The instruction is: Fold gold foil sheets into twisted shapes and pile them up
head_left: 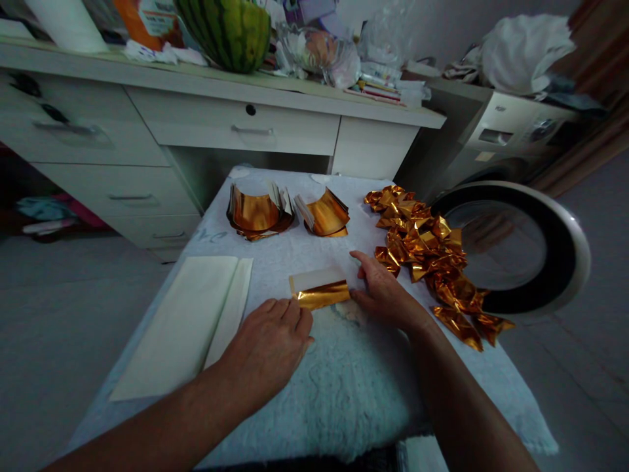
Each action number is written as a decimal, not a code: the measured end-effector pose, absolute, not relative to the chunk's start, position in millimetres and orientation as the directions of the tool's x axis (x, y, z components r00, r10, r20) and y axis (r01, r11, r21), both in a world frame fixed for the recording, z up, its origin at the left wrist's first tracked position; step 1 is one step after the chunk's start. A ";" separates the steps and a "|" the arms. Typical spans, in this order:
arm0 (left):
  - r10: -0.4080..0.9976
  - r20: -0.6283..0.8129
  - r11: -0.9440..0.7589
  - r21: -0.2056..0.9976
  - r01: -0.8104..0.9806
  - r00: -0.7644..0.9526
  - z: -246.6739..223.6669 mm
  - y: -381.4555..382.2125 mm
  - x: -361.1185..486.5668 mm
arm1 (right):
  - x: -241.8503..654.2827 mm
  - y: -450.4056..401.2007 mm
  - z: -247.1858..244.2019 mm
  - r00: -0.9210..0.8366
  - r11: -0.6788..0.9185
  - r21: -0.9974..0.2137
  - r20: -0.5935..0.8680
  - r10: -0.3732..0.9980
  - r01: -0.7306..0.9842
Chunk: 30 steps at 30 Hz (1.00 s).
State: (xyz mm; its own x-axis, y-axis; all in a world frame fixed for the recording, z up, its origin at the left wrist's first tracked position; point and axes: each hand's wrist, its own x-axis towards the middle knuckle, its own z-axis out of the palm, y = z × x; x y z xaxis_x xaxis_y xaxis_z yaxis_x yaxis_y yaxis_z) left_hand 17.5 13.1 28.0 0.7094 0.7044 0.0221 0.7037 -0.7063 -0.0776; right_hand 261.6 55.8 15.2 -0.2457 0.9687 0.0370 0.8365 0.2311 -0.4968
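A small sheet of gold foil paper [322, 295] lies on the cloth-covered table. Its near edge is folded over, gold side up, and a pale strip shows behind the fold. My left hand [275, 334] is at its left end, with bent fingers pressed together on the corner. At the right end, my right hand [381, 288] touches the paper with the thumb, while the index finger stretches out apart from it. The remaining right fingers are partly hidden. Beyond my hands stand two curved stacks of gold foil sheets, a left stack [255, 213] and a right stack [328, 213].
Folded gold foil pieces [425, 246] pile up along the table's right side. White paper sheets [181, 314] lie at left. Behind the table stands a white desk [295, 124] with a watermelon [230, 33] on it. A washing machine door [572, 255] hangs open at right.
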 end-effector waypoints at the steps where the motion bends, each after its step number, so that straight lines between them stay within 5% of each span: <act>1: 0.715 0.023 -0.696 -0.074 0.715 0.698 30.5 15.4 20.0 | 261.7 55.5 15.8 -0.242 0.245 -0.514 0.074 0.967 0.822; 5: 0.741 0.053 -0.668 -0.054 0.742 0.670 32.3 24.6 28.7 | 251.6 51.1 22.5 -0.302 0.384 -0.560 0.237 0.923 0.734; 8: 0.747 0.109 -0.660 -0.009 0.752 0.656 26.9 29.9 30.9 | 239.1 47.2 24.4 -0.439 0.476 -0.519 0.202 0.876 0.710; 24: 0.717 0.187 -0.682 -0.011 0.731 0.672 18.7 30.5 25.3 | 234.4 49.0 16.9 -0.496 0.513 -0.462 0.169 0.852 0.724; 30: 0.781 0.280 -0.592 0.045 0.805 0.558 18.0 33.7 21.0 | 229.8 49.1 14.1 -0.446 0.487 -0.473 0.205 0.871 0.734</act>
State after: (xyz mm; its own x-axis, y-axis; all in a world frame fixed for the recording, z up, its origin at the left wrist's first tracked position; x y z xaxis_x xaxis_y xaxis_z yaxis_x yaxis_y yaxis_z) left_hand 21.0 33.7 18.0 0.5582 0.7809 0.2803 0.8050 -0.5916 0.0451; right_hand 229.8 49.1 14.1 -0.4459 0.8712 0.2053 0.7341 0.4872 -0.4729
